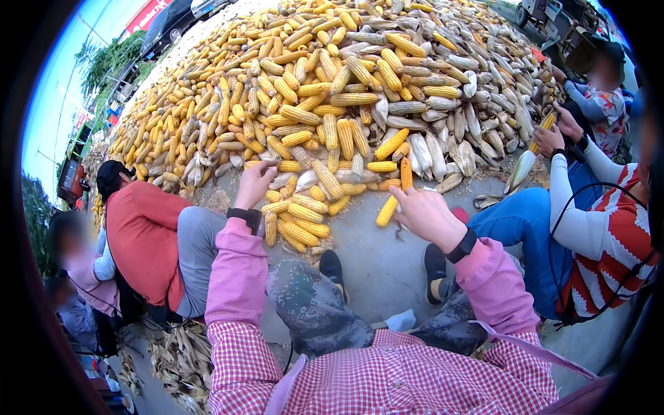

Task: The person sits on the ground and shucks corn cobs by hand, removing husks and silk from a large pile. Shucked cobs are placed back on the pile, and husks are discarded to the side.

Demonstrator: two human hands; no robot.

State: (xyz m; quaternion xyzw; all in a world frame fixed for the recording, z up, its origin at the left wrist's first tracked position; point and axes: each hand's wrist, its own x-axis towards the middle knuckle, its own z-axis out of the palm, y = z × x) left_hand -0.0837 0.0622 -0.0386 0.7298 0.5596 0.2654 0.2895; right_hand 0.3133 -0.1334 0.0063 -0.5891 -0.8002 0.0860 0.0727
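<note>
Left hand [255,185]: loosely spread, apparently empty;
Right hand [430,218]: beside yellow corncob [386,212] (pinching? cannot tell);
Corncob heap [354,99]: might slide if undercut

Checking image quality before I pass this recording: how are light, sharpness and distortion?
Head view: bright daylight, with pale sky at upper left; head view: corn pile, left hand and right hand fairly clear; head view: a person's head at right blurred; head view: fisheye bending toward a black, blue-fringed rim.
</note>
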